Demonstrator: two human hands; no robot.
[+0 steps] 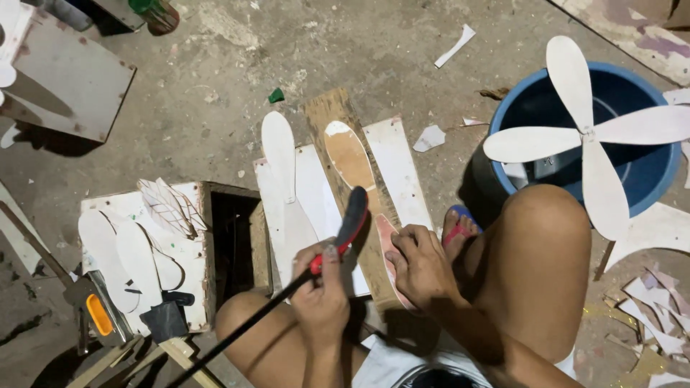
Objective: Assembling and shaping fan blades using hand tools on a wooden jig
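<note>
Plywood, pale and dusty: most of what lies on the concrete floor (215, 108) is this stuff, cut into long petal shapes.
Far left: wooden box (147, 251) carrying several white blade blanks (118, 259); a hammer (169, 327) lies at its near edge.
Left hand (321, 291): closed tight around the red-and-black handle of a saw (345, 230) — handle tip pointing up and away, the dark frame running down-left past the knee.
Centre: raw brown plank (345, 169) lying on white boards (302, 201), long axis running away from the person and leaning slightly left.
Workpiece: brown blade-shaped cutout (350, 159) on that plank, long axis along it, rounded end farthest from the hands; a white blade (279, 154) lies parallel just to its left.
Right hand (419, 267): palm down, fingers curled, pressing the near end of a pale blade piece (388, 248) against the plank's near edge.
Relation: workpiece lies straight ahead of both hands — right hand is touching it, saw hand is just beside it on the left.
Right: blue bucket (647, 172) with a white four-blade propeller (589, 133) resting across its rim; offcuts (654, 302) are scattered below.
</note>
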